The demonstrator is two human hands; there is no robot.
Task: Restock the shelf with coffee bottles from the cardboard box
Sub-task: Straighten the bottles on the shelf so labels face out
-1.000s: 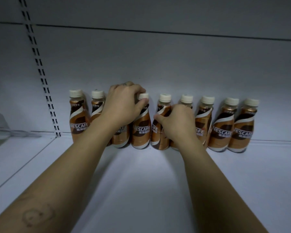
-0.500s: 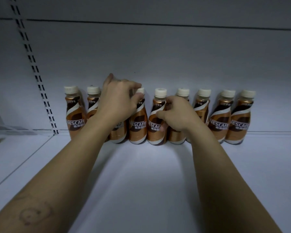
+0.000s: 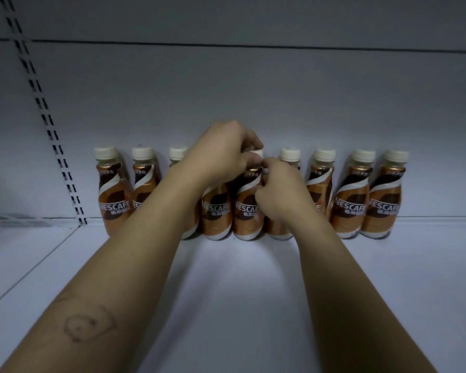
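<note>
Left grip [image 3: 221, 154] curls down over the white cap and neck of the middle bottle [image 3: 246, 211], fingers bent round its top. Right grip [image 3: 279, 196] is curled as well, thumb against that bottle's right side, and it covers most of the neighbouring bottle [image 3: 289, 156]. I cannot tell which of the two it actually holds. Both bottles stand upright in a row of coffee bottles [image 3: 350, 205] along the back edge of the shelf [image 3: 240, 292], close against the back wall [image 3: 253, 90].

I count nine bottles in that row, brown with white swirls and white caps. It begins just right of the slotted upright [image 3: 49, 125] near the shelf's back left corner and runs toward the right. I judge this to be straightening rather than placing. One row is in, one deep, and the shelf in front of it has room for more rows, so most of the restocking looks to be ahead.

No cardboard box is in view, so I cannot say how many bottles remain. My arms partly hide the third and fourth bottles. The shelf's front edge and right end are cut off. Something pale at the far left is too blurred to name.
</note>
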